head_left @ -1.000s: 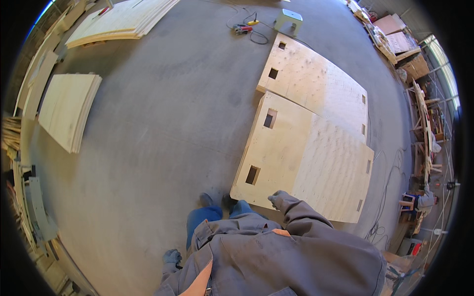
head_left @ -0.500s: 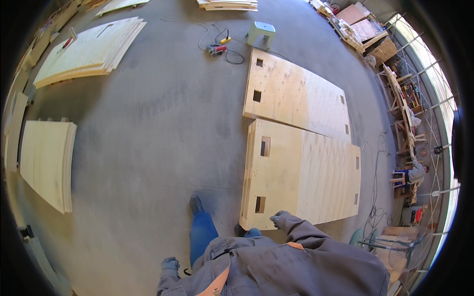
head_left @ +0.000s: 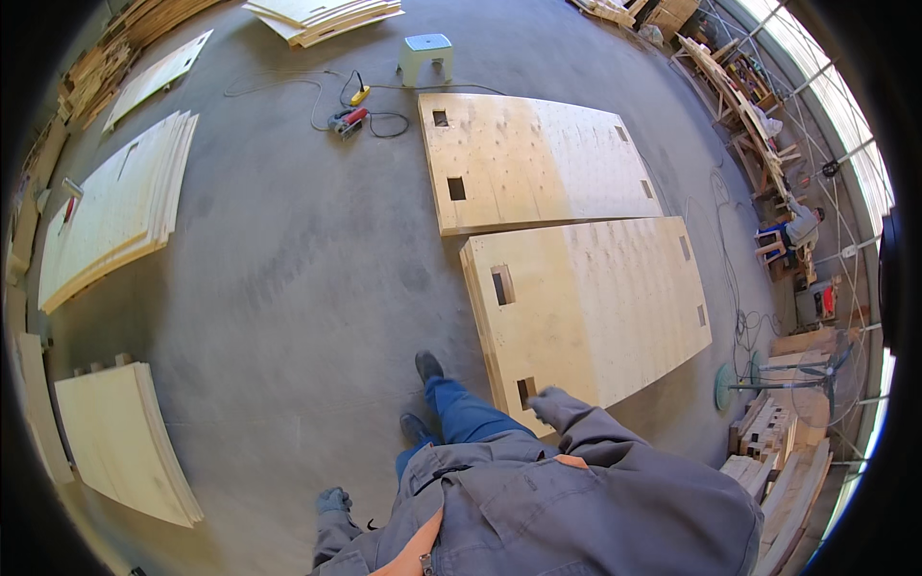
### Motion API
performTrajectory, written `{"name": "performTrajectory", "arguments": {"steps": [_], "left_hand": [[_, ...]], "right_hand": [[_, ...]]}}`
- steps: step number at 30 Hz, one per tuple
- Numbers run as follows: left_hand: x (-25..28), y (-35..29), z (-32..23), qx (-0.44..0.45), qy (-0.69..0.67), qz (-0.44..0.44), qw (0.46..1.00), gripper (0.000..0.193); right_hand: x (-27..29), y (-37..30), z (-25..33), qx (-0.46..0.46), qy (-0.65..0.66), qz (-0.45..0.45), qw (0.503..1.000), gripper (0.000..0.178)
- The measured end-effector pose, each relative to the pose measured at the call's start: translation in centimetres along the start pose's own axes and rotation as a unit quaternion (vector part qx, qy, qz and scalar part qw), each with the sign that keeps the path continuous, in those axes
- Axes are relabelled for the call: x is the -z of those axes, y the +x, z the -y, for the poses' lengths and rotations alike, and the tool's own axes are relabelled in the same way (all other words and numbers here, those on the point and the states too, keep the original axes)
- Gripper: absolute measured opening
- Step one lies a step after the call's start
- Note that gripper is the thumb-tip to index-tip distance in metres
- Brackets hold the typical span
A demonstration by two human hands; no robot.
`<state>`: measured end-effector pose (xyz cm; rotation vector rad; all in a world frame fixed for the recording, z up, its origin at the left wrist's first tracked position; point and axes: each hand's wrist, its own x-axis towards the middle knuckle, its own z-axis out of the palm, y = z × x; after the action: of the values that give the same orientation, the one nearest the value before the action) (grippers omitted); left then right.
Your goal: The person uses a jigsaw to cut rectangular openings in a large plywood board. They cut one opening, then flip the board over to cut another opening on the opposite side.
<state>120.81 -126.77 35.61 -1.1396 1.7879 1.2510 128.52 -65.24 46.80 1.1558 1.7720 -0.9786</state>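
Observation:
My right hand, in a grey glove, is curled just over the front left corner of the nearer stack of plywood panels. I cannot tell whether it touches the wood; nothing shows in its fingers. This stack has square cutouts near its ends. Right behind it lies a second plywood stack with similar holes. Low at my left side hangs my left hand, also gloved, its fingers closed with no object visible in them. My legs, in blue trousers, stand on the concrete left of the nearer stack.
Plywood stacks lie to the left, a hammer on one. Beyond are a red power tool, a yellow socket block, cables and a pale stool. At right are a fan and a seated person.
My body has moved forward and turned right, so the panels and stool sit further left in view. Both feet now show left of the nearer stack. My hands keep much the same pose.

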Motion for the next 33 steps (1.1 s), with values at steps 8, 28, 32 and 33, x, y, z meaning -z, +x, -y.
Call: {"name": "performTrajectory", "arguments": {"steps": [8, 28, 32, 33], "left_hand": [[-2.2, -0.9, -12.5, 0.003, 0.025, -0.024, 0.999, 0.015], [-24.0, 13.0, -55.1, -0.073, 0.223, 0.155, 0.960, 0.034], [-25.5, 22.3, -62.0, -0.137, 0.167, 0.154, 0.964, 0.030], [-27.4, 23.2, -65.1, -0.129, 0.172, 0.161, 0.963, 0.030]], "right_hand": [[1.8, 11.1, -1.0, -0.056, -0.071, 0.060, 0.994, 0.047], [25.6, 23.3, 18.9, 0.182, -0.279, -0.133, 0.934, 0.026], [19.7, 16.9, 17.3, -0.016, -0.069, -0.040, 0.997, 0.027], [18.8, 15.6, 18.3, -0.044, -0.042, -0.016, 0.998, 0.027]]}}
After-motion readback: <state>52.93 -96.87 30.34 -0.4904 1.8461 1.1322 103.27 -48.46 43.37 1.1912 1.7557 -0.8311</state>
